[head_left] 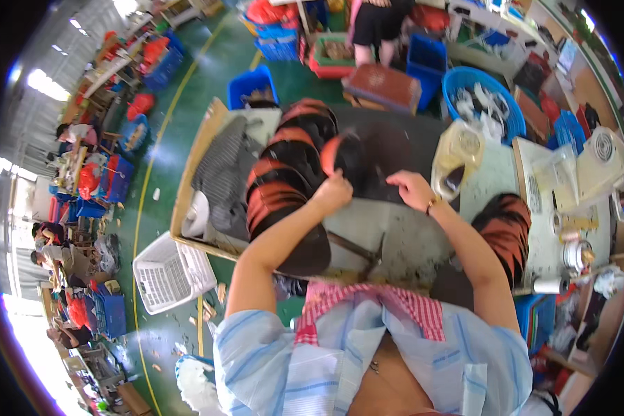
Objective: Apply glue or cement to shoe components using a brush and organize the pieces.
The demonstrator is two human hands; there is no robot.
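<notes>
My left hand (334, 193) is closed on the near edge of a curved orange-brown and black piece (331, 154), which looks like a shoe part. That piece stands tilted over the black mat (388, 139) on the worktable. To its right, my right hand (413, 190) hovers at the mat's near edge, fingers curled and pressed together; whatever they may hold is too small to see. Beside my left forearm runs a long row of overlapping pieces of the same kind (277, 197). A hammer (372, 258) lies on the table between my forearms.
A pale yellow container (457, 156) with a dark opening stands right of the mat. Another stack of orange-brown pieces (509, 232) sits by my right forearm. Grey fabric (222, 173) lies at the table's left. A white basket (170, 274) and blue bin (252, 87) stand on the floor.
</notes>
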